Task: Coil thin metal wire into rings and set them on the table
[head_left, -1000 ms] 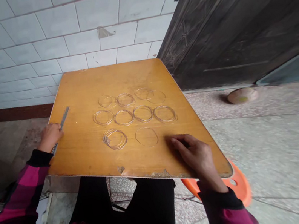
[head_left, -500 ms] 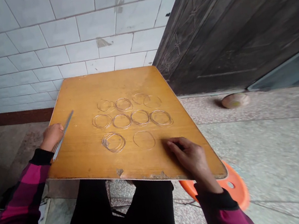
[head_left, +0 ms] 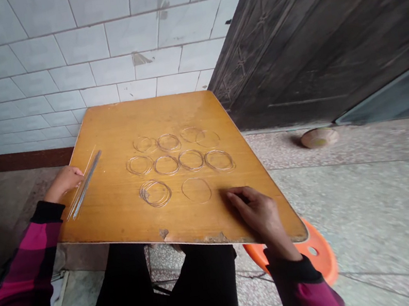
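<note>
My left hand (head_left: 67, 180) is closed at the table's left side, its fingertips pinching a thin straight wire (head_left: 91, 157) that lies slightly apart from the others. Just to the right of it, a bundle of straight grey wires (head_left: 92, 170) lies slantwise on the table. My right hand (head_left: 255, 210) rests near the front right corner with its fingers curled in and nothing visible in them. To its left lies a single thin wire ring (head_left: 194, 178). Farther left is a thicker wire coil (head_left: 157, 205).
More wire coils (head_left: 168, 173) lie in rows across the middle of the wooden table (head_left: 116, 120). Behind stands a white tiled wall (head_left: 109, 38), with a dark door (head_left: 290, 55) at the right. An orange stool (head_left: 326, 258) sits under the right corner; a roundish object (head_left: 319, 138) lies on the floor.
My left hand has shifted slightly left and up, and a thin wire now shows separated from the bundle. The right hand has stayed nearly in place.
</note>
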